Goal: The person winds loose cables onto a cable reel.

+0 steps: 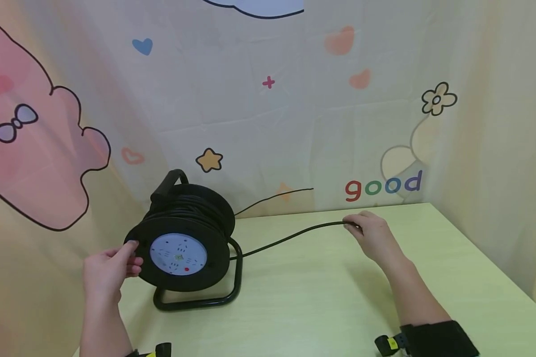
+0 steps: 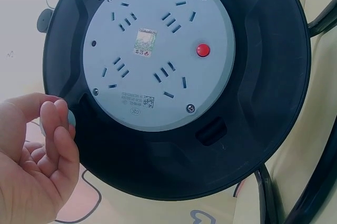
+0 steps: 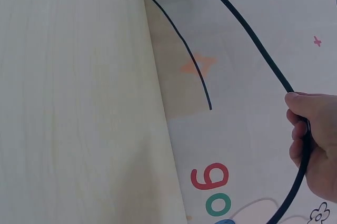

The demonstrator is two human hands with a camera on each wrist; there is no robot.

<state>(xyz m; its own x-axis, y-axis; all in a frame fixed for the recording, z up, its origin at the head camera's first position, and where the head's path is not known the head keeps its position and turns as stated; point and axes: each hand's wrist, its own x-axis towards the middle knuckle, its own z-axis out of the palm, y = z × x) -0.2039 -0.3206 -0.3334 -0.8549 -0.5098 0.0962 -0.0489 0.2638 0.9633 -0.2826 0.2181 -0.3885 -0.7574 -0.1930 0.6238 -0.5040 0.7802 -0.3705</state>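
Note:
A black cable reel (image 1: 183,277) stands on its tubular frame at the left of the table, its round pale-blue socket panel (image 2: 158,50) facing me. My left hand (image 1: 109,272) is at the reel's left rim. In the left wrist view its thumb and fingers (image 2: 58,124) pinch a small pale-blue knob (image 2: 71,121), mostly hidden behind them. To the right, my right hand (image 1: 372,238) grips the black cable (image 1: 295,235), which runs from the reel above the tabletop. In the right wrist view the cable passes through the curled fingers and continues below the hand (image 3: 318,145).
The light wooden table (image 1: 303,297) reaches back to a printed curtain (image 1: 272,124). The reel's carrying handle (image 1: 167,186) points up at the back. A thin dark curved line (image 1: 272,197) is on the curtain behind the reel.

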